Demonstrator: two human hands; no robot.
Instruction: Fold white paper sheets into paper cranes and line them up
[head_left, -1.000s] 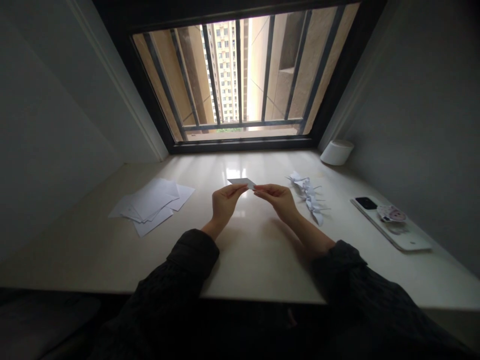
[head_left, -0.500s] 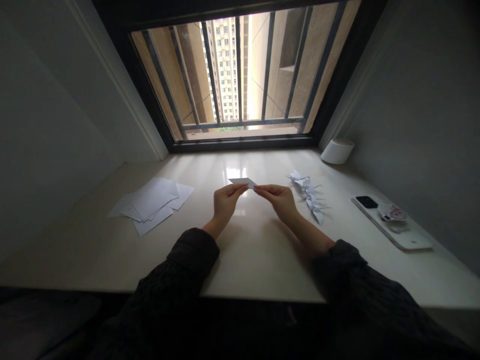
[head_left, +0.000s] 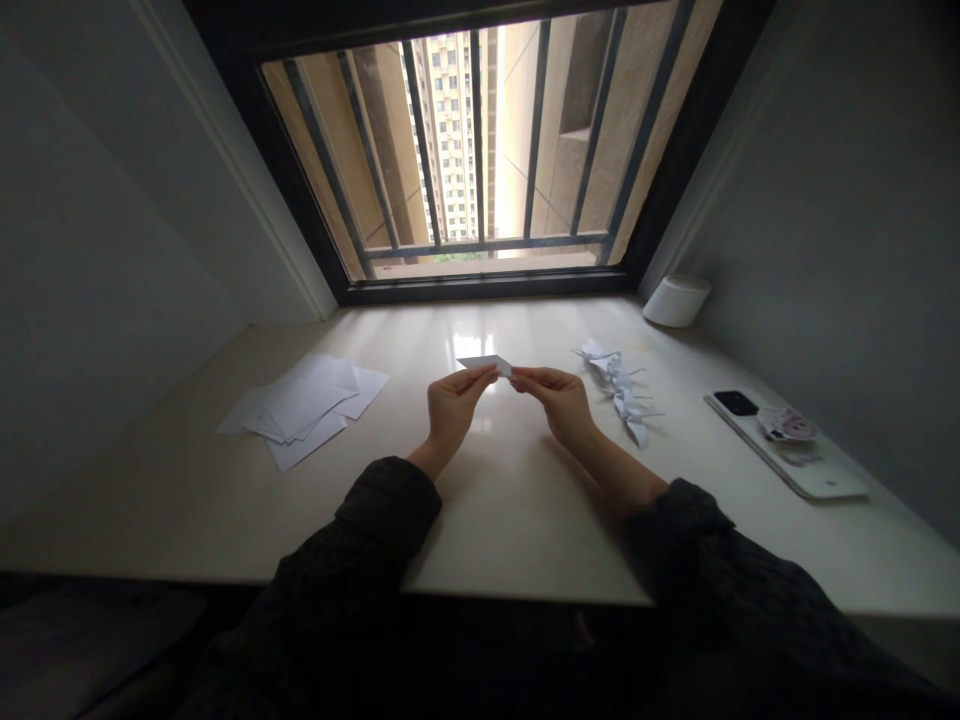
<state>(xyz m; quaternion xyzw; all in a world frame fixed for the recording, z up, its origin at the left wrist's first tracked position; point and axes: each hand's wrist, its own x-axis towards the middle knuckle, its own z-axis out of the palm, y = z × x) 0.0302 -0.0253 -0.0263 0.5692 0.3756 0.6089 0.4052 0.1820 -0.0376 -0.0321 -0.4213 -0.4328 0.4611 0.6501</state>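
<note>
A small folded piece of white paper (head_left: pixel 480 362) is held up between my two hands, above the middle of the pale sill. My left hand (head_left: pixel 454 402) pinches its near edge with thumb and fingers. At the right end of the paper, my right hand (head_left: pixel 556 396) pinches it the same way. The paper's pointed end sticks out to the left beyond my left fingers. Part of the paper is hidden behind my fingertips. To the right of my right hand lies a row of folded paper cranes (head_left: pixel 616 385).
A loose stack of white paper sheets (head_left: pixel 311 395) lies on the left. On the right is a white phone (head_left: pixel 795 455) with a round decorated grip. A white cylindrical object (head_left: pixel 676 301) stands in the back right corner, near the barred window (head_left: pixel 480 150).
Almost nothing differs. The fingers of my right hand have shifted very slightly at the paper's right end; both hands keep their pinch.
</note>
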